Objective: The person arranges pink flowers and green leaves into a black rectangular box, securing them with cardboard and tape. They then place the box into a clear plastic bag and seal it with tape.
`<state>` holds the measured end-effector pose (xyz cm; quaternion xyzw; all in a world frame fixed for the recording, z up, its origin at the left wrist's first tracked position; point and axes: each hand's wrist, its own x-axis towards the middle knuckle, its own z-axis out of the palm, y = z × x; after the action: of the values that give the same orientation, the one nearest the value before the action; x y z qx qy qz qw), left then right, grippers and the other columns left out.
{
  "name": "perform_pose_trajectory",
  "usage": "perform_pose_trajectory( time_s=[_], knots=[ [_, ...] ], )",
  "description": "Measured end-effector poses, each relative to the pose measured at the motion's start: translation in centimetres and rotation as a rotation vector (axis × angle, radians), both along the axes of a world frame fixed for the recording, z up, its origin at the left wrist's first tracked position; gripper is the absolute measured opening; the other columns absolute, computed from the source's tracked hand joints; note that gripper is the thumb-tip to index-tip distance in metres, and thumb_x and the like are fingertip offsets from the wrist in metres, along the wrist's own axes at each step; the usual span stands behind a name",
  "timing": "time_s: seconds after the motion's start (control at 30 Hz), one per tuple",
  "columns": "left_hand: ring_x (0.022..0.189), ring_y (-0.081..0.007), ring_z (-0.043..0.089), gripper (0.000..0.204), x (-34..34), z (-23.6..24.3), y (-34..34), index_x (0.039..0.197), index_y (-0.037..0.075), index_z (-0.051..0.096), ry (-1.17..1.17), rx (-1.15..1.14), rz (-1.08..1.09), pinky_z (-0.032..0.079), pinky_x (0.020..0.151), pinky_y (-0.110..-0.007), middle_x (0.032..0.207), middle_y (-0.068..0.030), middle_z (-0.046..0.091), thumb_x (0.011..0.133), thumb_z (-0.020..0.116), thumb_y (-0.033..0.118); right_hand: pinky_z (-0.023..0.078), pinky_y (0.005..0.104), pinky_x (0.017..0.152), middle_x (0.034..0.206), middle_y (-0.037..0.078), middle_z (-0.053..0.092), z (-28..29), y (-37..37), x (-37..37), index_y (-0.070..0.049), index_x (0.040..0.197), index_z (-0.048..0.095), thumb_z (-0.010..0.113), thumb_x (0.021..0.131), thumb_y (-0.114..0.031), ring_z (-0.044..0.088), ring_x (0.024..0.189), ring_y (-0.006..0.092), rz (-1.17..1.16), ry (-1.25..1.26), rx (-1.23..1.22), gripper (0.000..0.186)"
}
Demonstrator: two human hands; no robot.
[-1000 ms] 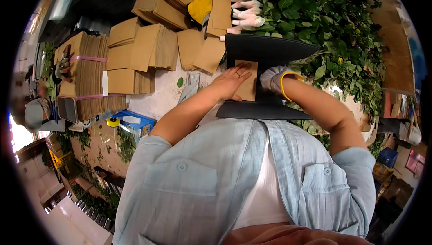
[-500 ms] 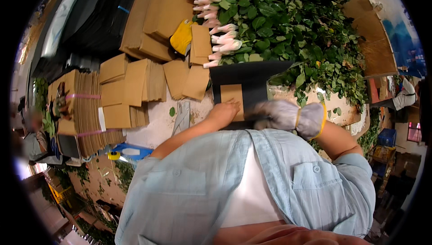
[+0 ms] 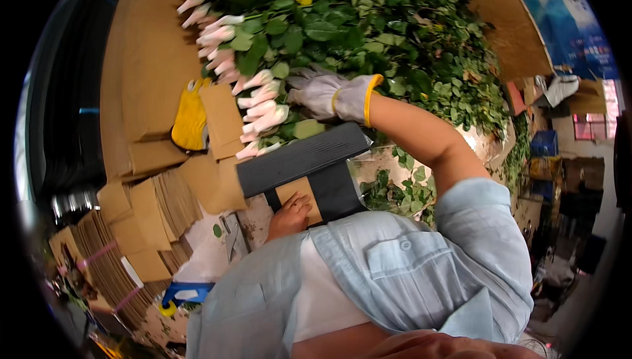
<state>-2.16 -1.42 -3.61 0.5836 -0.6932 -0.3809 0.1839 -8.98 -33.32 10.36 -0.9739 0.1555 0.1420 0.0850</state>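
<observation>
My bare left hand (image 3: 291,217) lies with its fingers stretched on a small brown cardboard piece (image 3: 289,191), which rests on a black plastic sheet (image 3: 336,188). A ribbed black band (image 3: 306,158) runs along the sheet's far side. Beyond it, my right hand (image 3: 322,95), in a grey glove with a yellow cuff, reaches into the leafy rose stems (image 3: 316,29), beside the pale pink rose heads (image 3: 266,112). Leaves and the glove's own back hide its fingertips, so I cannot see whether they grip a stem.
Stacked cardboard pieces (image 3: 155,204) and a strapped cardboard bundle (image 3: 102,257) lie at the left. A yellow glove (image 3: 189,118) rests by large cardboard boxes (image 3: 148,49). Nearer are a metal tool (image 3: 234,235) and a blue tape dispenser (image 3: 187,292). A cardboard panel (image 3: 507,36) stands far right.
My right hand has moved from beside the cardboard piece forward to the roses. My left hand stays on the cardboard. The head view has turned, shifting the scene.
</observation>
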Motion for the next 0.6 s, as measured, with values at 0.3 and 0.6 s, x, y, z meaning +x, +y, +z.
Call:
perform_pose_trajectory(
  time_s=[0.3,0.6],
  knots=[
    [0.133,-0.0258,0.047,0.025,-0.1,0.1,-0.6,0.108,0.007,0.067,-0.031,-0.015,0.1,0.046,0.104,-0.036,0.134,-0.0061,0.057,0.084,0.06,0.008,0.055,0.0343,0.083,0.092,0.009,0.068,21.3,-6.4,-6.6,-0.005,0.118,0.062,0.059,0.093,-0.024,0.067,0.09,0.0218,-0.321,-1.251,0.607,0.033],
    [0.13,-0.0263,0.05,0.026,0.3,0.5,-0.3,0.11,0.005,0.067,-0.049,-0.085,0.047,0.045,0.105,-0.035,0.129,-0.007,0.061,0.085,0.06,0.01,0.055,0.0409,0.082,0.114,0.012,0.066,5.9,-0.8,-0.5,-0.014,0.121,0.06,0.07,0.081,-0.025,0.066,0.099,0.0317,-0.156,-0.494,0.057,0.043]
  ],
)
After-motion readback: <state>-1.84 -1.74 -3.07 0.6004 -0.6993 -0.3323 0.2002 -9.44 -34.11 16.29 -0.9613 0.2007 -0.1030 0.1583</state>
